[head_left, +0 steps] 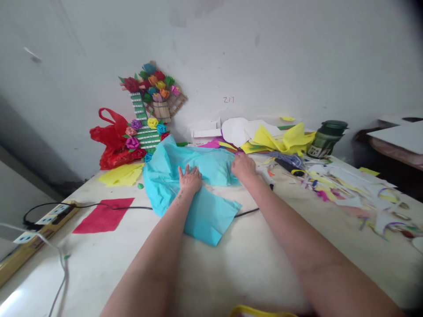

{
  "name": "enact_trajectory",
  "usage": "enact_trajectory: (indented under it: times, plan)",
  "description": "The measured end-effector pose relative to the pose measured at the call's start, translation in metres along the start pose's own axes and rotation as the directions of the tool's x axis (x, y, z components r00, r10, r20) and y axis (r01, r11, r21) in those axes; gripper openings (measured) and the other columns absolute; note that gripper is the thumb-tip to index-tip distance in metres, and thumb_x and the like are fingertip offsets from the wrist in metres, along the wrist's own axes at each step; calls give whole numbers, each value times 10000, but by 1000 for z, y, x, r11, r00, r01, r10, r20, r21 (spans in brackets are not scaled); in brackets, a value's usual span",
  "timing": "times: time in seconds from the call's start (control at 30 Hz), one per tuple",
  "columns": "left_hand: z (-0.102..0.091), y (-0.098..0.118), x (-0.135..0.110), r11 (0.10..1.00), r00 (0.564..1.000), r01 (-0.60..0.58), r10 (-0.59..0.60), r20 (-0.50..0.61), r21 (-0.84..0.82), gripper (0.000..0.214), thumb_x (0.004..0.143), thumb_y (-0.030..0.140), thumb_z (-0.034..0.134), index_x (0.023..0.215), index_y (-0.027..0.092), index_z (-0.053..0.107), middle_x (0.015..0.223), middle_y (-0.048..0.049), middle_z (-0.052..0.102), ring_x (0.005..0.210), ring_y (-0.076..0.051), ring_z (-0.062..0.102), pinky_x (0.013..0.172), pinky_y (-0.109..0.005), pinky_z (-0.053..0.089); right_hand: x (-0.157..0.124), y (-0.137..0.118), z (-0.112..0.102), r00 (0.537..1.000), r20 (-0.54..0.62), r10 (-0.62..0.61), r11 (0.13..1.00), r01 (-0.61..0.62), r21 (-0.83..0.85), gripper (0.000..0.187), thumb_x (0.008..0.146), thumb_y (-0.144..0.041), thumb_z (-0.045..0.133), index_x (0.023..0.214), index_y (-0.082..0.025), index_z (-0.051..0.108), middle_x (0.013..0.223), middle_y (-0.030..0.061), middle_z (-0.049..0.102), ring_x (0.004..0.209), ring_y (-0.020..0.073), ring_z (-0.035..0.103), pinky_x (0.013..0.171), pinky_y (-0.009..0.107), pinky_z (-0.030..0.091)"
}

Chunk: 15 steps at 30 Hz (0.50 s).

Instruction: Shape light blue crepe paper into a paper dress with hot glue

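Note:
A large crumpled sheet of light blue paper (205, 211) lies on the white table (251, 264) in front of me. My left hand (190, 178) rests flat on it near the middle, fingers stretched out and slightly apart. My right hand (243, 167) presses on the sheet's far right edge with fingers curled down onto the paper. Both forearms reach in from the bottom of the view.
A red paper sheet (104, 215) and a power strip (49, 215) with a black cable lie at left. A paper-flower craft (150, 110), red plastic bag (112, 141), yellow paper (280, 138), a dark jar (327, 138) and scattered scraps (357, 189) line the back and right.

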<state>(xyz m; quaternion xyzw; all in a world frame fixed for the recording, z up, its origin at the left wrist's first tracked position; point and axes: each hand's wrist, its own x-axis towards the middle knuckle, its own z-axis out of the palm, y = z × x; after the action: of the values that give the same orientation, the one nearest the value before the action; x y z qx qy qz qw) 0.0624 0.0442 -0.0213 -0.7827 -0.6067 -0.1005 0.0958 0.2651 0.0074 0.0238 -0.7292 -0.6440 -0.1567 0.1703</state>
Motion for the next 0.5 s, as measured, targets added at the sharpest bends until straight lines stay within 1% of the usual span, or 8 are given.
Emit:
enact_trajectory:
  times: [0.03, 0.07, 0.13, 0.17, 0.23, 0.33, 0.43, 0.5]
  plan:
    - [1, 0, 0, 1000, 1000, 3, -3, -2, -5, 472, 867, 326, 177, 1280, 251, 394, 1348, 9, 386, 1307, -266, 140, 1016, -569, -65, -1, 6, -2, 994, 79, 77, 997, -76, -16, 353, 817, -223, 352, 1043, -93, 590, 1051, 193, 568, 953, 269, 537, 797, 370, 407]
    - [2, 1, 1, 1000, 1000, 9, -9, -5, -11, 473, 867, 328, 177, 1280, 251, 394, 1348, 9, 386, 1306, -267, 143, 1016, -571, -61, -3, 11, -2, 979, 161, 128, 992, -125, -32, 330, 790, -203, 389, 1016, -95, 605, 1022, 193, 579, 918, 268, 558, 759, 358, 428]
    - [1, 2, -1, 999, 1000, 21, -22, -18, -26, 471, 867, 332, 177, 1272, 252, 404, 1346, 9, 390, 1304, -268, 150, 1016, -574, -50, -6, 16, -1, 948, 276, 162, 987, -150, -62, 307, 752, -180, 435, 982, -100, 622, 994, 194, 592, 884, 271, 581, 719, 348, 450]
    - [1, 2, -2, 999, 999, 25, -26, -31, -34, 465, 867, 331, 181, 1261, 256, 417, 1341, 10, 397, 1302, -263, 156, 1018, -570, -43, -7, 17, 1, 942, 298, 154, 988, -139, -72, 301, 746, -172, 442, 971, -99, 628, 984, 196, 596, 884, 273, 585, 715, 347, 455]
    - [-3, 3, -5, 999, 998, 10, -13, -68, -45, 443, 865, 322, 202, 1219, 265, 462, 1319, 16, 426, 1296, -237, 184, 1038, -534, -18, -8, 16, 4, 948, 293, 129, 991, -108, -84, 293, 751, -158, 439, 959, -90, 634, 969, 205, 604, 897, 277, 585, 723, 347, 458]
    - [-8, 1, -8, 998, 994, -32, 26, -104, -57, 390, 852, 318, 263, 1113, 266, 547, 1245, 17, 507, 1260, -192, 275, 1067, -431, 70, -5, 14, 6, 948, 292, 123, 991, -102, -86, 279, 760, -170, 459, 955, -79, 638, 954, 218, 613, 913, 282, 585, 736, 349, 457]
    - [-11, -3, -8, 997, 999, -4, 1, -42, -83, 359, 840, 351, 303, 1059, 264, 574, 1178, 4, 561, 1191, -171, 387, 1031, -350, 219, 1, 15, 5, 935, 332, 124, 992, -105, -75, 290, 766, -214, 491, 987, -94, 634, 971, 219, 617, 930, 280, 586, 754, 360, 451]
    - [-11, -7, -6, 994, 1000, 8, -7, 16, -107, 369, 833, 379, 318, 1100, 265, 545, 1200, 1, 546, 1170, -160, 418, 982, -305, 301, 6, 16, 4, 927, 356, 115, 993, -98, -66, 307, 760, -238, 505, 1013, -112, 626, 990, 210, 619, 938, 274, 586, 762, 366, 449]
